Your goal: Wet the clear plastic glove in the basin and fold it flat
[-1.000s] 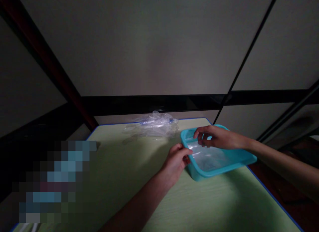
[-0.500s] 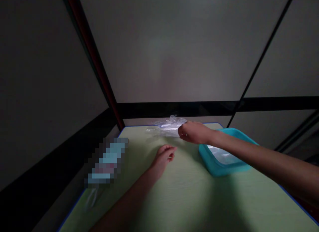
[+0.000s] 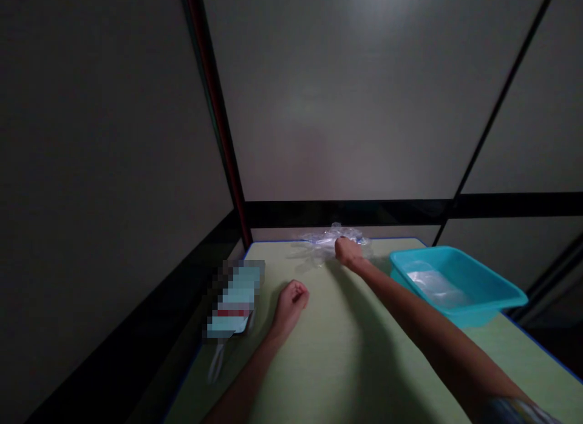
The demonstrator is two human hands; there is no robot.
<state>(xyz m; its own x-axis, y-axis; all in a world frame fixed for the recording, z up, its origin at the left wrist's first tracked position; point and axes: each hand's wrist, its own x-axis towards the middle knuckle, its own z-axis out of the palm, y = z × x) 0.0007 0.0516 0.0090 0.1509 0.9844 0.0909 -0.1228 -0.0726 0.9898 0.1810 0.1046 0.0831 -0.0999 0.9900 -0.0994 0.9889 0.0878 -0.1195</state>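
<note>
Clear crinkled plastic [image 3: 325,240] lies at the far edge of the pale green table [image 3: 319,363]. My right hand [image 3: 348,251] reaches over it, fingers closed on the plastic. Nearer to me, my left hand [image 3: 291,299] rests over the table with curled fingers and thumb drawn together; nothing shows in it. On the right stands a turquoise basin [image 3: 478,281] with flat clear plastic packets [image 3: 435,284] inside.
A blurred-out light blue object [image 3: 237,299] with a white loop [image 3: 216,363] lies at the table's left edge. Grey wall panels [image 3: 346,120] with black strips rise behind the table and on the left.
The view has shifted, so the scene sits further right. My right arm no longer crosses over the basin. The plastic is more spread around my right hand, and my left hand's fingers are more curled.
</note>
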